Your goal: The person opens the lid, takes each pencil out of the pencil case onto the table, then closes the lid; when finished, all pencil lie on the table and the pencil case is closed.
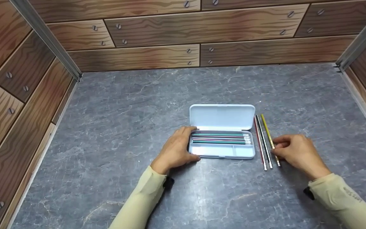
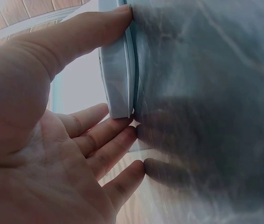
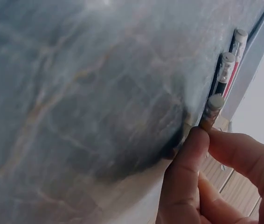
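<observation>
An open pale blue pencil case [image 1: 211, 151] lies on the table with its lid [image 1: 222, 116] tilted back. Several striped pencils [image 1: 218, 139] lie side by side in its rear compartment. My left hand [image 1: 178, 148] grips the left end of the case, thumb at the front edge and fingers at the back corner; the left wrist view shows the thumb [image 2: 85, 35] against the case wall [image 2: 117, 79]. To the right of the case, my right hand [image 1: 297, 154] pinches a yellow pencil [image 1: 266, 127] near its eraser end [image 3: 211, 112] between thumb and fingers.
Between the case and the yellow pencil lie a red pencil [image 1: 259, 140] and a black pencil [image 1: 264, 141], eraser ends toward me. The grey marbled table [image 1: 132, 105] is bounded by wood-patterned walls [image 1: 157, 30] at the back and both sides.
</observation>
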`<state>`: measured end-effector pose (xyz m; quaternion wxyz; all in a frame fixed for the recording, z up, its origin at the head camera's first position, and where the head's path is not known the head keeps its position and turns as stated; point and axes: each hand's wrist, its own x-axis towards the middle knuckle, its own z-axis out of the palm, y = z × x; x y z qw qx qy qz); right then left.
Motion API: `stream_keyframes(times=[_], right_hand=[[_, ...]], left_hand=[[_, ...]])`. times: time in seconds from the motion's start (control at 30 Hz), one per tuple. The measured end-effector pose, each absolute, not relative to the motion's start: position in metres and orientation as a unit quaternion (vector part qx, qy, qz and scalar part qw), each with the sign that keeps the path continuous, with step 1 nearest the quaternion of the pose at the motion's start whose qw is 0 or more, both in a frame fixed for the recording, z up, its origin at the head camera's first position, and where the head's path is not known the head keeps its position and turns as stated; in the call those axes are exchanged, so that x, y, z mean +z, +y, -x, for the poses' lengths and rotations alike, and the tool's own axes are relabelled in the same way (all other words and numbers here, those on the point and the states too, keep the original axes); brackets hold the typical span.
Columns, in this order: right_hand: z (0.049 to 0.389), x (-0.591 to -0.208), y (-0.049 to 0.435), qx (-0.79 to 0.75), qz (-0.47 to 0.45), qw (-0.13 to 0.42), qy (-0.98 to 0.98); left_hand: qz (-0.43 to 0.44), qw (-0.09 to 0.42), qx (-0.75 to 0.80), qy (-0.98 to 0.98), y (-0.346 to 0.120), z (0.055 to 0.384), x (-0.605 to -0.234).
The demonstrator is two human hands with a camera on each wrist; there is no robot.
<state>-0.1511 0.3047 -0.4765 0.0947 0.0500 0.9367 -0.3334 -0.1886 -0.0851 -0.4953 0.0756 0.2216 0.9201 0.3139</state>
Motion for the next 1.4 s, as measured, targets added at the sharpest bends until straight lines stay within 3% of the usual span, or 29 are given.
stream_keyframes(times=[0.73, 1.03, 1.4], right_hand=[[0.147, -0.478, 0.296, -0.315, -0.031, 0.063, 0.947], [0.154, -0.47, 0.284, -0.314, -0.003, -0.041, 0.949], [0.167, -0.465, 0.253, -0.387, 0.08, -0.099, 0.913]], left_hand=[[-0.232, 0.052, 0.315, 0.919, -0.086, 0.192, -0.505], [-0.224, 0.072, 0.319, 0.918, -0.086, 0.189, -0.497], [-0.22, 0.075, 0.317, 0.92, -0.085, 0.189, -0.494]])
